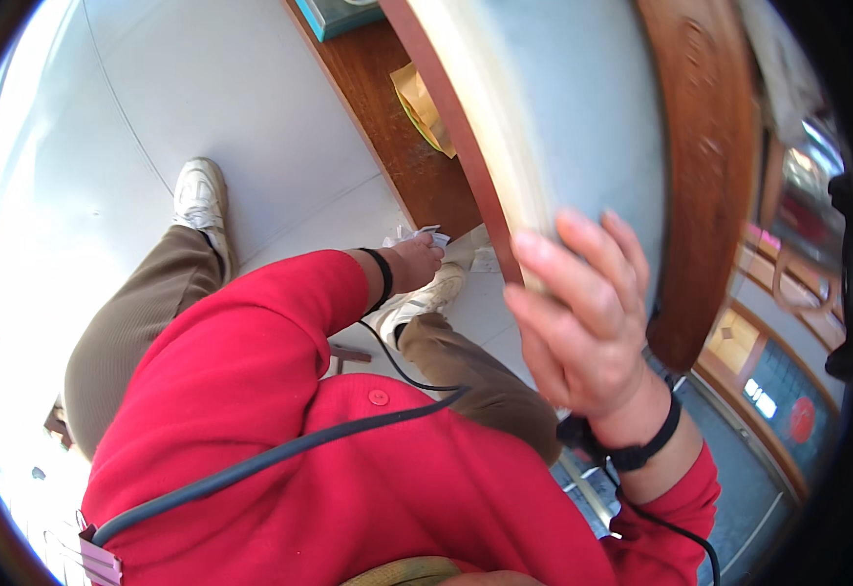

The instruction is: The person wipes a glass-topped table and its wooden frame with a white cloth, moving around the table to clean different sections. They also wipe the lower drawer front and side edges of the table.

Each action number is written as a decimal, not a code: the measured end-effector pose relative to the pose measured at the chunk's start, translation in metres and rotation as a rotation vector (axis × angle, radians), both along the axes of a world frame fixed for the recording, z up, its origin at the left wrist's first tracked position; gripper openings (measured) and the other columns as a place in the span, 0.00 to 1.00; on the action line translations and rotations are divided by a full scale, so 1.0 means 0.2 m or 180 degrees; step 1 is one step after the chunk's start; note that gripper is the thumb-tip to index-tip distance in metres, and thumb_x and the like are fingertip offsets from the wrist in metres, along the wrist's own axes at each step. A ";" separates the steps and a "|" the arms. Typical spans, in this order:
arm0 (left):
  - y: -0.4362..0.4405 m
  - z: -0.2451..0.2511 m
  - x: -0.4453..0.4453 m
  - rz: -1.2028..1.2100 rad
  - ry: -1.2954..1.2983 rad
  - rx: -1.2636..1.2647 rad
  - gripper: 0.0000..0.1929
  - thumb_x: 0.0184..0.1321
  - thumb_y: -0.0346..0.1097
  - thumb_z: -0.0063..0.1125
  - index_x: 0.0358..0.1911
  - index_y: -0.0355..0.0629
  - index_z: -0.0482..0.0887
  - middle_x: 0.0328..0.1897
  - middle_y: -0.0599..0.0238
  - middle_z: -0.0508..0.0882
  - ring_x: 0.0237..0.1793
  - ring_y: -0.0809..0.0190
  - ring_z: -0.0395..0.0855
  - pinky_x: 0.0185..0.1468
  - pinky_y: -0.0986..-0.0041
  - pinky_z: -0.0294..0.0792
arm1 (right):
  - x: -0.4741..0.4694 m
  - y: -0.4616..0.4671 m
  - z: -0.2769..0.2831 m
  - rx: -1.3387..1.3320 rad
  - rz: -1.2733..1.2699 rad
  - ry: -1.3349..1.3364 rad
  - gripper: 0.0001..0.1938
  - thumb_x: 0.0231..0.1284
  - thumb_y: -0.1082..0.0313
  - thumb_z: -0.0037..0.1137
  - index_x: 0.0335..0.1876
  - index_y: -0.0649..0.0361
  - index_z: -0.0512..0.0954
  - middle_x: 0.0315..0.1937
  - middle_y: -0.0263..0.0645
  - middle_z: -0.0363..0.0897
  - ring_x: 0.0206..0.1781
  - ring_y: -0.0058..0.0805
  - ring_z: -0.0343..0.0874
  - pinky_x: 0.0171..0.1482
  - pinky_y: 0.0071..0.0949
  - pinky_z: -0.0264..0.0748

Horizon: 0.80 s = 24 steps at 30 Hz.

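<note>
My left hand (415, 262), with a black band at the wrist, reaches down beside the corner of a brown wooden shelf (368, 80). Crumpled white paper or tissue (434, 233) shows at its fingers, and the hand appears closed on it. My right hand (588, 315) wears a black wristband and rests with fingers spread on the edge of a pale tabletop (580, 95) above the shelf. Nothing is seen held in it. The tabletop's near edge is blurred.
On the shelf lie a yellow-brown paper item (423, 110) and a teal-edged box (338, 18). A curved brown wooden piece (705, 183) borders the tabletop's right side. A black cable (280, 458) crosses my red top. White shoes (199, 194) stand on the pale tiled floor.
</note>
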<state>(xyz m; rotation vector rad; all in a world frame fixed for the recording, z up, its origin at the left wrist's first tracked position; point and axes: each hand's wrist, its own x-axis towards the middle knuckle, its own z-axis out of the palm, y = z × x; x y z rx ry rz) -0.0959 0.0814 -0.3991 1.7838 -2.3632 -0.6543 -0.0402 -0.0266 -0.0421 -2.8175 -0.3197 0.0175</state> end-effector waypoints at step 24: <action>0.77 1.50 1.16 0.3111 0.0258 -0.0050 0.14 0.53 0.22 0.46 0.41 0.37 0.82 0.41 0.58 0.81 0.46 0.53 0.77 0.52 0.67 0.69 | -1.00 0.33 -1.53 0.0614 -0.2636 0.2697 0.15 0.49 0.65 0.56 0.44 0.46 0.82 0.61 0.43 0.67 0.62 0.47 0.69 0.61 0.40 0.68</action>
